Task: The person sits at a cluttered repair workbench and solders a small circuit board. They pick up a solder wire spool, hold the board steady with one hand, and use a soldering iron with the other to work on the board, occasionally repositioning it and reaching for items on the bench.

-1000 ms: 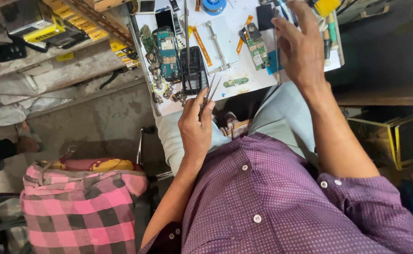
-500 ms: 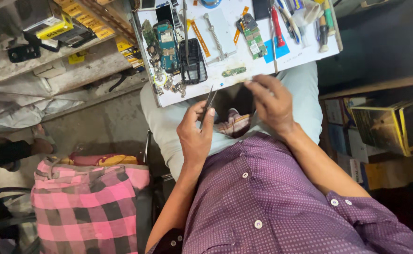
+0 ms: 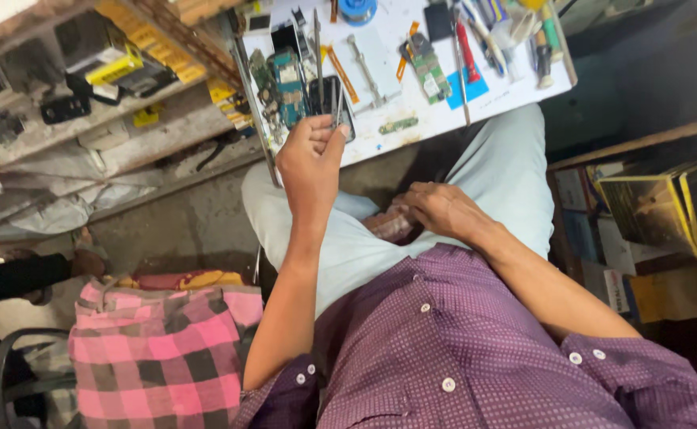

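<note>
as right hand [image 3: 436, 210] covers it | lap object [image 3: 390, 226] unclear

White tray [image 3: 380, 147] crowded with circuit boards [image 3: 289, 75], tools [image 3: 464, 52] and a phone [image 3: 329, 99]; bare strip along near edge, open lap [image 3: 348, 238] below, shelf [image 3: 86, 87] blocks left.

A white work board [image 3: 412, 127] carries green circuit boards [image 3: 428, 75], an orange flex strip [image 3: 342, 63], a red-handled tool [image 3: 465, 44] and a blue solder spool [image 3: 356, 9]. To one side, a dusty shelf [image 3: 86, 127] holds yellow boxes [image 3: 114, 67] and dark parts. A pink checked cloth [image 3: 162, 349] covers a seat lower down. Yellow-edged boxes [image 3: 666, 199] stand in a wooden compartment opposite.
</note>
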Demonstrator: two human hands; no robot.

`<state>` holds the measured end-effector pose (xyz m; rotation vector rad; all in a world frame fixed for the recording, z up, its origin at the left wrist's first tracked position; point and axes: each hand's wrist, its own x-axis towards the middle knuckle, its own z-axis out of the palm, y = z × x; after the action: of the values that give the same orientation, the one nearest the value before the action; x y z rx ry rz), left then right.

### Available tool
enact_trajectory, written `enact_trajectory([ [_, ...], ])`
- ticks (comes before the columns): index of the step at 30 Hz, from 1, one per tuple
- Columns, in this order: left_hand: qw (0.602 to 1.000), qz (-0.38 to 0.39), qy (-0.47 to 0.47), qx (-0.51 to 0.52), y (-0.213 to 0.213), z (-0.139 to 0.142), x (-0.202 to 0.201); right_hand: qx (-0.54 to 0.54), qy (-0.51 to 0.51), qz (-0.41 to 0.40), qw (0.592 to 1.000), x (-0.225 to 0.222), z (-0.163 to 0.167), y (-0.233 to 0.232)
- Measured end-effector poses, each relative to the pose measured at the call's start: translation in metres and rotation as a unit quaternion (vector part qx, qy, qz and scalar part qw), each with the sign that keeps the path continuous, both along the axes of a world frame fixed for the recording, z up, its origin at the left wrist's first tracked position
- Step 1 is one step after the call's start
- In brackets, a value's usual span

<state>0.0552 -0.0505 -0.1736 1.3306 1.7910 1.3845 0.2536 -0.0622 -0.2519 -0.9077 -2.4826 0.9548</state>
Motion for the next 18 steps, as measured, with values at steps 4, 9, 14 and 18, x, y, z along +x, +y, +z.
enact_trajectory([
  [4, 0.992, 0.024, 0.124, -0.001, 0.042, 0.014, -0.002, -0.007, -0.02, -0.024, 1.0, -0.005, -0.018, 0.014],
  [9, 0.962, 0.046, 0.268, 0.017, 0.078, 0.024, 0.003, -0.032, -0.039, -0.025, 0.998, -0.01, -0.017, 0.026],
  [14, 0.952, 0.034, 0.305, -0.019, 0.1, 0.03, 0.004, -0.034, -0.05, -0.027, 0.998, -0.019, 0.006, 0.041],
  [18, 0.96, 0.019, 0.278, -0.031, 0.111, 0.042, -0.002, -0.047, -0.03, -0.027, 0.998, -0.028, 0.031, 0.055],
])
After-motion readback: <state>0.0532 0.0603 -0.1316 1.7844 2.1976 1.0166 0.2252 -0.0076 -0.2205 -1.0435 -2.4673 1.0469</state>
